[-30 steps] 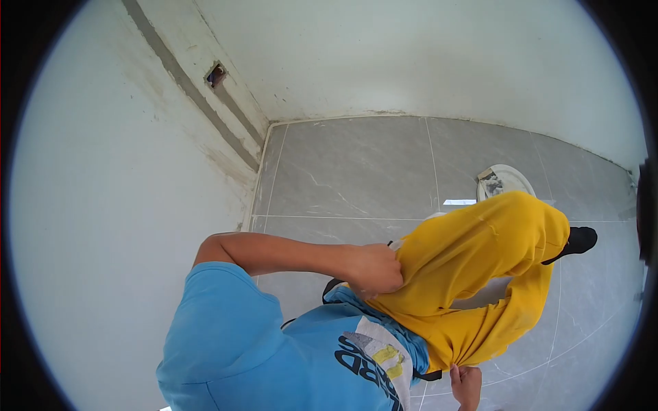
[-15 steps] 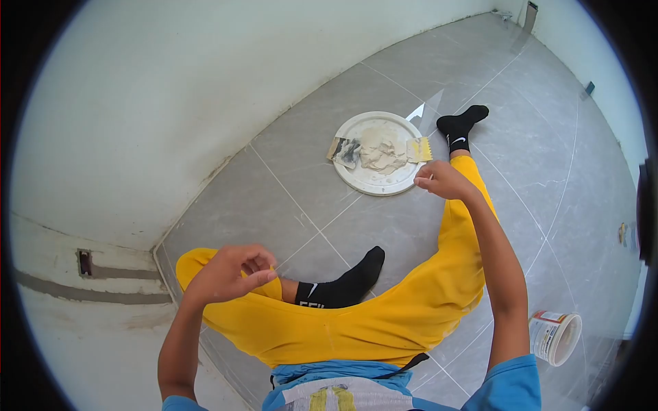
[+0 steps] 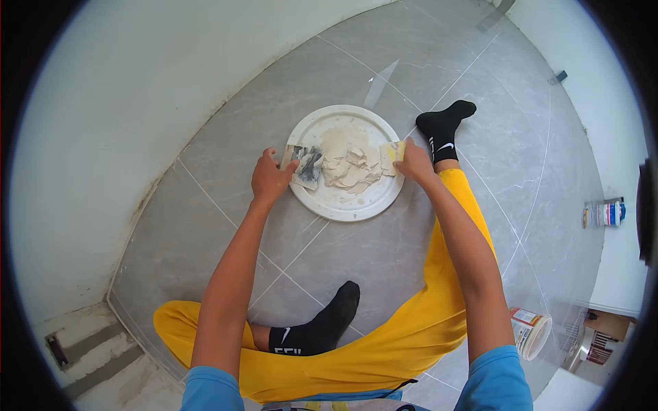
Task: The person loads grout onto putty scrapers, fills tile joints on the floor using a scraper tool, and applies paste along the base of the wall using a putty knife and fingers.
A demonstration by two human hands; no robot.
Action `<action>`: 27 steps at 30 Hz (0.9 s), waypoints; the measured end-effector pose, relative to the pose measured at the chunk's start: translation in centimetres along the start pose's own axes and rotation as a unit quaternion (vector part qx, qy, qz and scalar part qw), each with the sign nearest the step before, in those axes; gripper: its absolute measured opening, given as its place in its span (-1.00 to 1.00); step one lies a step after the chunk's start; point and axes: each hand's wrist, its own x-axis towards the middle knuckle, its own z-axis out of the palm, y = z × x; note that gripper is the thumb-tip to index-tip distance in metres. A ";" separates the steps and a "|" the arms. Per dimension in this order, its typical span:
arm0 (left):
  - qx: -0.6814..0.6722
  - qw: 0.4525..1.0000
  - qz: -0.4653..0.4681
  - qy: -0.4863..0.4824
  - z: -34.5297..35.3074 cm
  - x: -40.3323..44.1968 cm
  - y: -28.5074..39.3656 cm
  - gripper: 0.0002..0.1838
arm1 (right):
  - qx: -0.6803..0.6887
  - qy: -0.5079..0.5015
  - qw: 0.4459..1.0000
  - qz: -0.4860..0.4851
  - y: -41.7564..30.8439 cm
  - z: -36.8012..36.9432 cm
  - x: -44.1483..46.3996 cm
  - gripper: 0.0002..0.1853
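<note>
A white round bucket lid (image 3: 344, 214) lies on the floor, and a mound of off-white paste (image 3: 353, 164) sits in its middle. On its left side rests a flat scraper (image 3: 310, 166) smeared with dark and white residue. My left hand (image 3: 272, 178) pinches this scraper's outer edge, thumb on top. A pale yellow spreader (image 3: 391, 156) lies against the paste on the right. My right hand (image 3: 415, 163) grips its outer end between thumb and fingers. Both tools still lie on the lid.
My legs in yellow trousers (image 3: 329, 370) and black socks (image 3: 445, 129) frame the lid. A white wall (image 3: 151, 82) runs along the left. An opened plastic tub (image 3: 531, 332) lies at the right, and small containers (image 3: 606, 213) stand farther right.
Both hands have reached forward to the lid. My left hand has taken hold of the scraper and my right hand the yellow spreader. The view has shifted, with the lid now nearer.
</note>
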 end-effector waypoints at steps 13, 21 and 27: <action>-0.069 0.994 -0.044 -0.070 0.3 -0.5 -0.8 -0.48 | 0.521 -0.240 0.786 0.231 -1.8 1.5 -5.3 -0.61; -0.087 0.991 -0.062 -0.082 0.1 -0.8 -1.1 -0.47 | 0.083 -0.112 0.989 -0.056 -6.2 -2.4 -3.0 -0.74; -0.080 0.991 -0.083 -0.074 0.0 -0.9 -0.9 -0.48 | -0.334 0.011 0.818 -0.469 -3.6 0.8 -6.4 -0.68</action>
